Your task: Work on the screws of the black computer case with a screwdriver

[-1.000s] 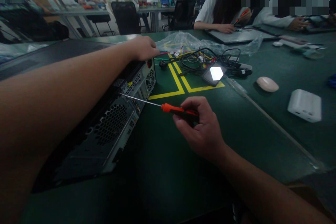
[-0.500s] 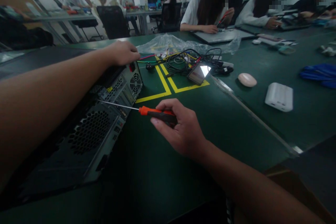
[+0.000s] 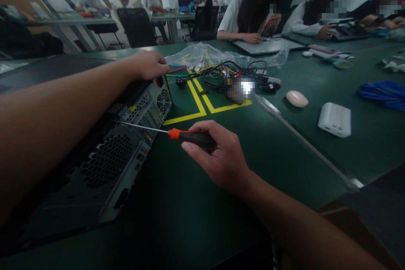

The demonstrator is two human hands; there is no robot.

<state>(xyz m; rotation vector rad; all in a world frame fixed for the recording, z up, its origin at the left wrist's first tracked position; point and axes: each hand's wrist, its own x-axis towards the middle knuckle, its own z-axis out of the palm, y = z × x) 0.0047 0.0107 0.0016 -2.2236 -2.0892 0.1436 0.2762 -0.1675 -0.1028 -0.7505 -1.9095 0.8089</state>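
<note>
On the left lies a black and silver computer case [image 3: 107, 162], its vented rear panel turned towards the right. My left hand [image 3: 150, 64] is closed over the case's far top corner, with the fingertips partly hidden. An orange and black screwdriver [image 3: 193, 136] is in my right hand [image 3: 223, 154], fingers wrapped round its handle. Its thin shaft points left, and the tip meets the rear panel near a seam above the large honeycomb vent. Whether the tip sits in a screw is too small to tell. My left forearm covers part of the case's top.
Beyond the case are tangled cables [image 3: 218, 76], a clear plastic bag [image 3: 205, 52] and a pixelated object. To the right lie a pink oval object [image 3: 296, 98], a white box-shaped device [image 3: 334, 119] and a blue bundle [image 3: 382, 95]. Several people work at the tables behind.
Almost nothing differs. My right hand and the screwdriver handle have shifted very slightly, while the tip stays at the same spot. My left hand remains on the case.
</note>
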